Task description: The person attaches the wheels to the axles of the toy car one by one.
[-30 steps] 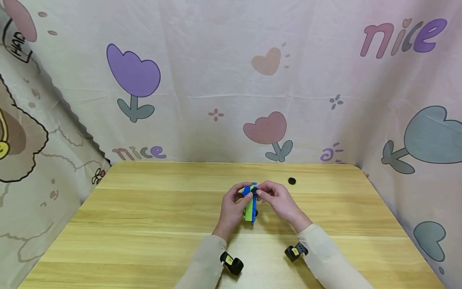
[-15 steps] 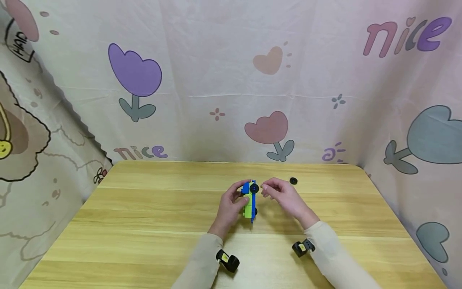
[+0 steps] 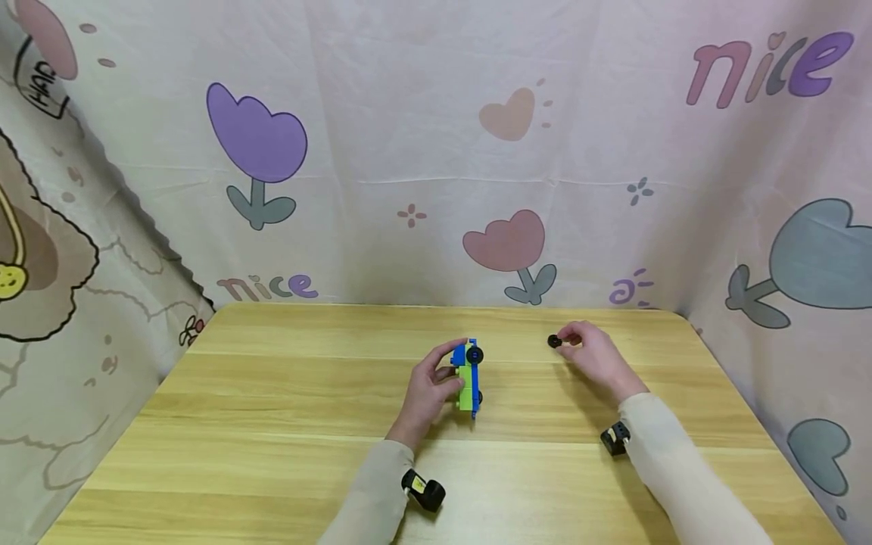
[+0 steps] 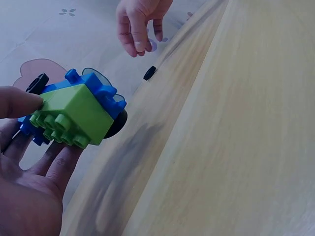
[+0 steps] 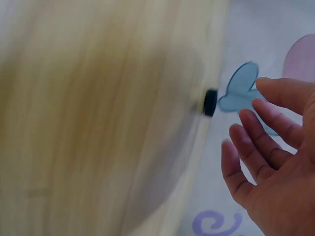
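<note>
My left hand grips a toy car built of green and blue blocks, thumb on its near side and fingers behind. In the left wrist view the green block shows its studs, with black wheels on the blue base. My right hand hovers at a loose black wheel lying near the table's back edge. The right wrist view shows this wheel just apart from the fingers, which are spread and hold nothing.
The wooden table ends at the back against a printed curtain, which also hangs along both sides. Each wrist wears a small black camera over a light sleeve.
My right hand has left the car, with a wheel now showing on its upper side, and moved right to the loose wheel. The left hand still holds the car, shifted slightly left.
</note>
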`<state>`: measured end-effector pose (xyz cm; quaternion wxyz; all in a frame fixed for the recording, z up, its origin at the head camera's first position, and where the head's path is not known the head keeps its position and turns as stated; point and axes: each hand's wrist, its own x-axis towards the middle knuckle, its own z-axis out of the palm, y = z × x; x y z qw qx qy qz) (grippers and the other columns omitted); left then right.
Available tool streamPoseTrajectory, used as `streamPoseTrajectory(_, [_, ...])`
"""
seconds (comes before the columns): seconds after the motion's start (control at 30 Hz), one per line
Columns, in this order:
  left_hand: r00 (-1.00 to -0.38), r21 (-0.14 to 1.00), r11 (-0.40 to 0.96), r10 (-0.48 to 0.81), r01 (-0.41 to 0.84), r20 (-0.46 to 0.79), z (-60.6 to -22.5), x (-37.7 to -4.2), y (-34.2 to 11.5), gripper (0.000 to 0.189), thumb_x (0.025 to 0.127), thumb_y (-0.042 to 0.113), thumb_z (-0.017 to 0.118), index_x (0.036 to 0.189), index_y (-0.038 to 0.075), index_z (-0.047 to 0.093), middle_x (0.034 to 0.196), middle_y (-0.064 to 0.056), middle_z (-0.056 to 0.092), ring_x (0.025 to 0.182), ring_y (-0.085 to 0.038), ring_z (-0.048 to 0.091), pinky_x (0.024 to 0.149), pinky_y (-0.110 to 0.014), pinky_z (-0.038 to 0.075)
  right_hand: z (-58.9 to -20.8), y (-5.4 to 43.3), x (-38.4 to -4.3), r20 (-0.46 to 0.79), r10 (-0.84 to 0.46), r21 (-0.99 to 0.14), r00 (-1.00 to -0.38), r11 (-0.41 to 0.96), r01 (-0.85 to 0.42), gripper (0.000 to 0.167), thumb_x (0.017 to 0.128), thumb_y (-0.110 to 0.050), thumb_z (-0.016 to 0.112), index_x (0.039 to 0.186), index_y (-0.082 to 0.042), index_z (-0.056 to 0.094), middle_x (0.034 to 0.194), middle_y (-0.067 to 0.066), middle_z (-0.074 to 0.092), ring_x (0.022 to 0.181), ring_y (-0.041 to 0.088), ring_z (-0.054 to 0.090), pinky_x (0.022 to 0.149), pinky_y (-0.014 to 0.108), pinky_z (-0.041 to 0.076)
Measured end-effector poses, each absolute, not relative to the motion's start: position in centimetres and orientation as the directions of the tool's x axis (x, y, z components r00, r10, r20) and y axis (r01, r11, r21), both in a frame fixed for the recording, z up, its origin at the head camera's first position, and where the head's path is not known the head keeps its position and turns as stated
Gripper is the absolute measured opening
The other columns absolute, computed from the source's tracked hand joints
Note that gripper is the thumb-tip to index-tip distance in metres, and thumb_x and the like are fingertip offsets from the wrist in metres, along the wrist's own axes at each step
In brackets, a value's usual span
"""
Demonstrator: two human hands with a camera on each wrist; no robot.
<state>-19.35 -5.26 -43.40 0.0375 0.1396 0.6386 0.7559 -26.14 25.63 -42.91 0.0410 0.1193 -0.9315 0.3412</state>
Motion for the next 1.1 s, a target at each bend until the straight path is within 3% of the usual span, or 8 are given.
streamPoseTrajectory(0.43, [-0.953,0.978,-0.151,0.246,0.14,0.175,-43.6,-19.3,-5.3,0.062,0.084,-0.017,0.056,0.143,0.001,0.047,0.138,-0.025,0.048,0.116,-0.039,0.055,0.088,-0.038,0.052,-43.5,26.2,-29.1,-0.01,-0.24,-0.629,-0.971,0.756,-0.181,0.047,0.086,-0.006,0.068,0.126,0.012,0.053,0.116,0.028,0.056,0.105,0.041,0.055,0.094,0.055,0.043])
streamPoseTrajectory(0.77, [-0.951,0.978,-0.158,0.256,0.136,0.174,-43.4,-19.1,-5.0,0.062,0.085,-0.016,0.056,0.144,0.001,0.045,0.138,-0.023,0.049,0.117,-0.038,0.054,0.088,-0.037,0.052,-43.9,25.9,-30.0,-0.008,-0.237,-0.559,-0.971,0.807,-0.192,0.031,0.083,-0.004,0.071,0.109,0.01,0.062,0.103,0.022,0.059,0.098,0.038,0.054,0.093,0.054,0.042])
streamPoseTrajectory(1.1, [-0.949,0.979,-0.15,0.262,0.141,0.177,-46.4,-20.6,-5.0,0.071,0.082,-0.014,0.062,0.146,0.015,0.048,0.141,-0.014,0.049,0.118,-0.033,0.054,0.087,-0.037,0.052,-43.9,25.6,-29.5,-0.047,-0.23,-0.572,-0.972,0.804,-0.163,0.026,0.085,-0.003,0.069,0.106,0.009,0.06,0.097,0.017,0.062,0.092,0.033,0.058,0.09,0.051,0.045])
